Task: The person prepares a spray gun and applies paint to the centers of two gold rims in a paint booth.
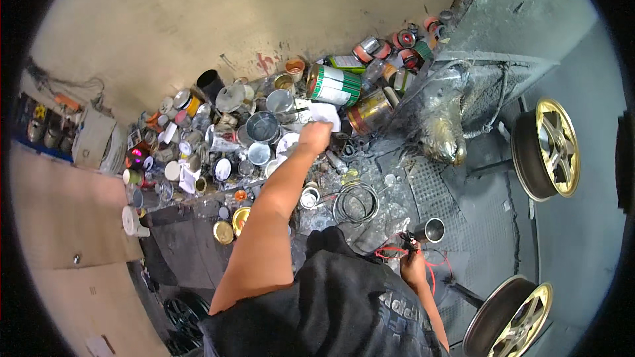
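Observation:
My left arm reaches forward over a crowded bench, and the fingers of my left hand (315, 137) are closed at the near edge of a piece of white paper (325, 116). The fingertips are hidden from above. Beyond it lies a green and white can (335, 85) on its side; a grey-coated mixing cup (262, 127) stands to its left. Low on the right, my right hand (413, 268) is wrapped round a spray gun (409, 243) with a metal cup (433, 230), its open mouth facing up. A thin red hose (434, 276) loops around that hand.
Paint cups and cans crowd the bench to the left. A coiled hose (356, 202) lies nearer me. Right of the bench stands a plastic-wrapped object (442, 119). Two gold wheels (557, 147) (522, 320) sit on stands at the right; a dark wheel (185, 317) is low left.

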Demonstrator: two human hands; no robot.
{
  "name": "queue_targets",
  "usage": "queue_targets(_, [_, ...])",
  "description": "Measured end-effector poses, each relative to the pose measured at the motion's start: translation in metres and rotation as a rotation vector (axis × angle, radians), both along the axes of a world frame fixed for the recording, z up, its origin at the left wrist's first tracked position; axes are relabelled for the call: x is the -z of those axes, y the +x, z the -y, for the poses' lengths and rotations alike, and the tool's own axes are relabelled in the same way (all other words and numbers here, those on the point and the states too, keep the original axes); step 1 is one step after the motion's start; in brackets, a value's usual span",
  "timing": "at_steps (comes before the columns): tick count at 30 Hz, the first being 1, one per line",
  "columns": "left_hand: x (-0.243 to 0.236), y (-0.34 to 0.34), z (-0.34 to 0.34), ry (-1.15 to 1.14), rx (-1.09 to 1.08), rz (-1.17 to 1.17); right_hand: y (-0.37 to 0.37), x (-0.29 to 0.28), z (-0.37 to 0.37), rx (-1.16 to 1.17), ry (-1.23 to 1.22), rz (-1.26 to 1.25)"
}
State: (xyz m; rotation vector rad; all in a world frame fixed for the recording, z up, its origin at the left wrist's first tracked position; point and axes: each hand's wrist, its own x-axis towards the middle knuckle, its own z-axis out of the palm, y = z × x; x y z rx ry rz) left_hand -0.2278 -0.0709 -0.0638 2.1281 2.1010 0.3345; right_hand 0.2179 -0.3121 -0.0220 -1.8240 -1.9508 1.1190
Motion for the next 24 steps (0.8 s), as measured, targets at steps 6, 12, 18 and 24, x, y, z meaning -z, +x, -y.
queue_targets(6, [0.065,-0.041,-0.030,-0.361,-0.211,-0.385,0.012,-0.005,0.035,0.081,0.098,0.072])
queue_targets(12, [0.044,-0.037,-0.032,-0.546,-0.131,-0.468,0.042,-0.025,0.049,0.176,0.001,0.071])
queue_targets(18, [0.035,-0.036,-0.026,-0.606,0.074,-0.478,0.031,-0.026,0.017,0.439,-0.075,0.070])
queue_targets(24, [0.038,-0.035,-0.004,-0.309,0.269,-0.299,0.034,-0.039,0.003,0.306,0.277,0.013])
